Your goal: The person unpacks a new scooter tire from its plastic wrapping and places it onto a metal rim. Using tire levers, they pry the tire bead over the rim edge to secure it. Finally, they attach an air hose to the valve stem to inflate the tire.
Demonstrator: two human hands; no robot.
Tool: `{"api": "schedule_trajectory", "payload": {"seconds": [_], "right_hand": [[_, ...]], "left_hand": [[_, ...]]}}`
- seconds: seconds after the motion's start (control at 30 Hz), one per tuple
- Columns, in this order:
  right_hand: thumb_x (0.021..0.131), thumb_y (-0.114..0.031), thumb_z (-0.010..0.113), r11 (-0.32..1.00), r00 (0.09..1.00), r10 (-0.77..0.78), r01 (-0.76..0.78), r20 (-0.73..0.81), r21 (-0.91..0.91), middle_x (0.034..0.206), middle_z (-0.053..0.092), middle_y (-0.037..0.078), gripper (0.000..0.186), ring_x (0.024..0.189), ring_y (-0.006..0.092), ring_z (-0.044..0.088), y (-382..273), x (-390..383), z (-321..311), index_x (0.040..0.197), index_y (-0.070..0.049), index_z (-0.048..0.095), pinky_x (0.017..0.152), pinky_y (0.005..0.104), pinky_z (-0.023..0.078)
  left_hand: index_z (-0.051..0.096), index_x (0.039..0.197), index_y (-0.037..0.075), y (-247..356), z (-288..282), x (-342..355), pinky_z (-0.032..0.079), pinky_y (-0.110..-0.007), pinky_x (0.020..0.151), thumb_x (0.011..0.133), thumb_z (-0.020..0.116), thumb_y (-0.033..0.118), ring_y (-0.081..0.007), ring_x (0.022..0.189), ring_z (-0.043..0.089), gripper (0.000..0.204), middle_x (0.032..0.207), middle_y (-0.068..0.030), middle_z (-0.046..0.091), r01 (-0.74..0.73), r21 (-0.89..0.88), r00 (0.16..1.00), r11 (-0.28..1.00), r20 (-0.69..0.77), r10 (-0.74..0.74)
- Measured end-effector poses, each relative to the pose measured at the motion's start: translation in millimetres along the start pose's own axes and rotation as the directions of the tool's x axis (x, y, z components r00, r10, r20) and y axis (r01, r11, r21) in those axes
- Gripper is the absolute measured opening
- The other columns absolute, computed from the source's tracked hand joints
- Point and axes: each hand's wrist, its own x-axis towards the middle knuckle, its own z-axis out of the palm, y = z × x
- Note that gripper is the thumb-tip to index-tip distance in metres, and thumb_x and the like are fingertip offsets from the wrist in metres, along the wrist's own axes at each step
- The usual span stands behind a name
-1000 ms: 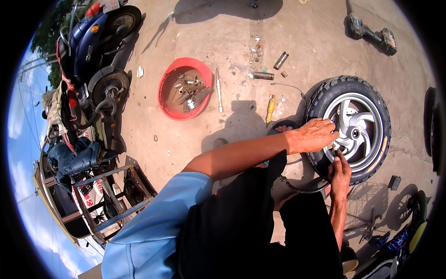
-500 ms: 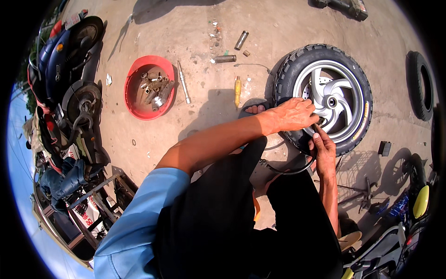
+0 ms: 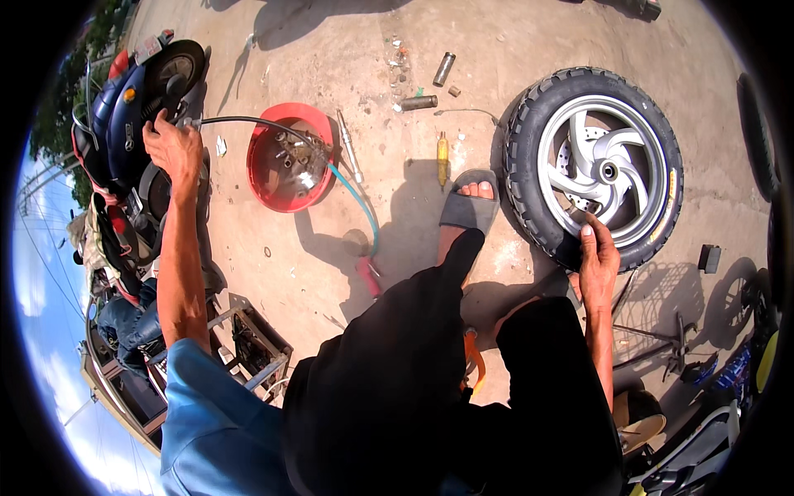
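Note:
My left hand [image 3: 174, 150] is far out to the left, its fingers closed at the metal end of a black air hose [image 3: 240, 121]. The hose runs right above the red basin [image 3: 258, 183] and continues as a teal length [image 3: 357, 198] down to a blurred pink piece [image 3: 368, 277]. At the right, a thick-treaded tyre [image 3: 529, 198] on a silver spoked wheel [image 3: 608, 169] lies on its side. My right hand [image 3: 599, 263] is at the near edge of the rim, thumb and fingers pinched together; what they hold is hidden.
Socket-like metal pieces [image 3: 294, 157] fill the basin. Beside it lie a metal bar [image 3: 349, 147], a yellow-handled tool [image 3: 442, 161] and two dark cylinders. Motorcycles [image 3: 124, 116] stand at the left, a metal frame [image 3: 252, 347] at lower left, and another tyre [image 3: 757, 136] at far right.
My left hand has left the wheel and swung far to the left with the hose. My right hand stays by the rim. The view has shifted slightly.

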Motion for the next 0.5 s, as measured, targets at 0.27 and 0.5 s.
{"api": "schedule_trajectory", "payload": {"seconds": [0.27,0.5], "right_hand": [[0.093,-0.023,0.085,0.837,0.963,-0.253,0.264,0.089,-0.479,0.120,0.066,0.014,0.051,0.107,0.0339,0.066,-46,-11,11,0.139,-0.006,0.071,0.094,0.0436,0.055],[0.070,-0.034,0.097,0.544,0.920,-0.300,0.383,0.254,-0.747,0.147,0.059,0.009,0.089,0.145,0.0337,0.049,-48,-19,-8,0.150,-0.011,0.063,0.125,0.0577,0.031]], "left_hand": [[0.076,0.113,0.005,164,-71,-208,0.058,-0.046,0.086,0.101,0.072,0.012,-0.0370,0.097,0.074,0.015,0.106,-0.0149,0.074,0.162,-0.673,0.549,0.721,0.669,0.501],[0.070,0.115,0.005,273,19,-316,0.057,-0.051,0.086,0.100,0.070,0.013,-0.0412,0.099,0.072,0.017,0.111,-0.0150,0.070,0.177,-0.748,0.530,0.639,0.620,0.579]]}}
